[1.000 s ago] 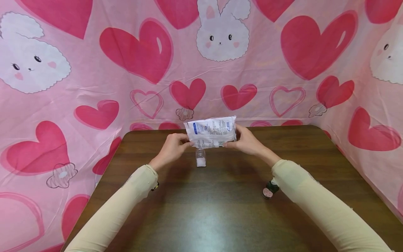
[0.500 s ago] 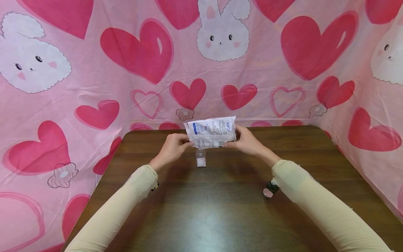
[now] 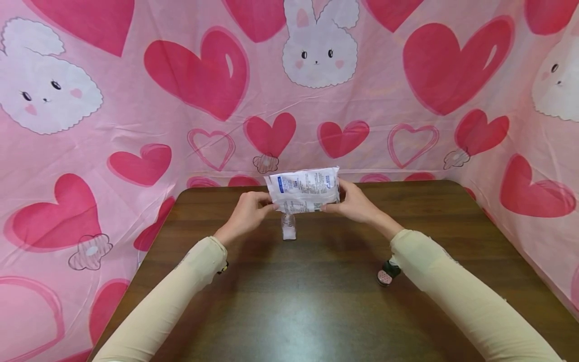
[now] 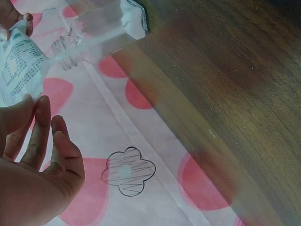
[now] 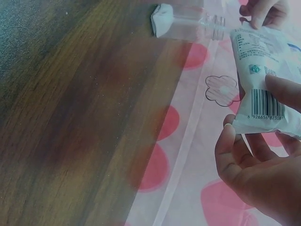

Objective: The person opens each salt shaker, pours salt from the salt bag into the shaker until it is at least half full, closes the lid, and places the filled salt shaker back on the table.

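Observation:
Both hands hold up a white plastic packet (image 3: 307,188) with blue and black print, tilted over a clear bottle. My left hand (image 3: 246,211) pinches its left end between thumb and fingers. On the other end, my right hand (image 3: 357,201) grips it with the thumb in front and fingers behind, near a barcode in the right wrist view. Below stands the clear bottle (image 3: 288,229), upright and uncapped. White grains (image 4: 134,21) lie in its bottom. In the left wrist view, the packet's lower corner (image 4: 47,61) is right at the threaded bottle mouth.
The dark wooden table (image 3: 316,281) carries tiny white specks in the wrist views. A small round pink dotted piece (image 3: 384,278) with a dark part lies by the right sleeve. A pink cloth (image 3: 271,100) with hearts and rabbits hangs behind.
Both hands and the packet keep their places. The bottle's neck looks slightly whiter and hazier now than before.

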{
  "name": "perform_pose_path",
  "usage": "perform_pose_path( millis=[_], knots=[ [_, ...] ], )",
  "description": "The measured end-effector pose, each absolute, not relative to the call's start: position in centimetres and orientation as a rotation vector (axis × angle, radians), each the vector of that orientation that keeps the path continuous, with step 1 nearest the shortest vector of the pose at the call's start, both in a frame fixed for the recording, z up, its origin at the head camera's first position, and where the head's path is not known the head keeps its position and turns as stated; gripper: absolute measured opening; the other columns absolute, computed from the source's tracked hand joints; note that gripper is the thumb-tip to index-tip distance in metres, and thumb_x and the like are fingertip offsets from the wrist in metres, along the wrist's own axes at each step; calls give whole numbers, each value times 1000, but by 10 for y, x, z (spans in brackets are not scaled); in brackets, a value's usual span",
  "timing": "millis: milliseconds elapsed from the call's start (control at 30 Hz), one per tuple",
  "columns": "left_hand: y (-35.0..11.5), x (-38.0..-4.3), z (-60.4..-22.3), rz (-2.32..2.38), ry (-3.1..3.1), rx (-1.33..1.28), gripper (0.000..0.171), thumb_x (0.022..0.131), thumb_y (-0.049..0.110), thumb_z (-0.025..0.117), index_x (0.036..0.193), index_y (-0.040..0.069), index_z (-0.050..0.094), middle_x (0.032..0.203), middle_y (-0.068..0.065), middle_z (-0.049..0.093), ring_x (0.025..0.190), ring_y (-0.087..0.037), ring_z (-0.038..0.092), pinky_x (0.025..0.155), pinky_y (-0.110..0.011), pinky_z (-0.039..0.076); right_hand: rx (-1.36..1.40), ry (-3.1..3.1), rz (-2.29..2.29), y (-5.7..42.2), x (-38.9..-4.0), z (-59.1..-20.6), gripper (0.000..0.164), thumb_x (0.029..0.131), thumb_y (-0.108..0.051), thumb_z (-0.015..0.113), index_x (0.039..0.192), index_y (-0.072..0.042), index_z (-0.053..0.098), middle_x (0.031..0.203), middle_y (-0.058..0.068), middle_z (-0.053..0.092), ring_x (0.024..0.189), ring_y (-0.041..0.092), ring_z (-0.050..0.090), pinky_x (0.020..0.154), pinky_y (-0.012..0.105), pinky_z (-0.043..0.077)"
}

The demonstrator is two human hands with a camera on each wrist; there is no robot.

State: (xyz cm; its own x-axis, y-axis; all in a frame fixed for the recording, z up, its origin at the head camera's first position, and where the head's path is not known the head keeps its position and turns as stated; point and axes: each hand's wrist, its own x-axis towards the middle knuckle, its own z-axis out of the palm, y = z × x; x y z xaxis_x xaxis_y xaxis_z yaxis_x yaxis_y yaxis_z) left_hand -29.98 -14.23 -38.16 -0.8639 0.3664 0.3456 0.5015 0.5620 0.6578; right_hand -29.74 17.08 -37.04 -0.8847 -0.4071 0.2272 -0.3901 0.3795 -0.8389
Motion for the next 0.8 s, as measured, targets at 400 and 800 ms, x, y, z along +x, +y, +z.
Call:
perform_pose_path(
  millis=[400,800],
  knots=[
    [-141,-302,-382,-1172,-2619,-744,11,94,5,80,104,6,83,96,-5,78,70,-19,58,63,-34,50,-753,2595,-1591,171,-297,-372,62,85,-5,87,140,-4,58,126,15,70,105,32,69,84,40,57],
    [-141,-301,-380,-1190,-2614,-752,9,94,4,80,103,5,82,95,-6,77,71,-27,60,62,-34,49,-763,2589,-1592,172,-297,-371,63,85,-6,87,140,-5,57,127,15,69,105,32,69,85,42,58]
  ],
)
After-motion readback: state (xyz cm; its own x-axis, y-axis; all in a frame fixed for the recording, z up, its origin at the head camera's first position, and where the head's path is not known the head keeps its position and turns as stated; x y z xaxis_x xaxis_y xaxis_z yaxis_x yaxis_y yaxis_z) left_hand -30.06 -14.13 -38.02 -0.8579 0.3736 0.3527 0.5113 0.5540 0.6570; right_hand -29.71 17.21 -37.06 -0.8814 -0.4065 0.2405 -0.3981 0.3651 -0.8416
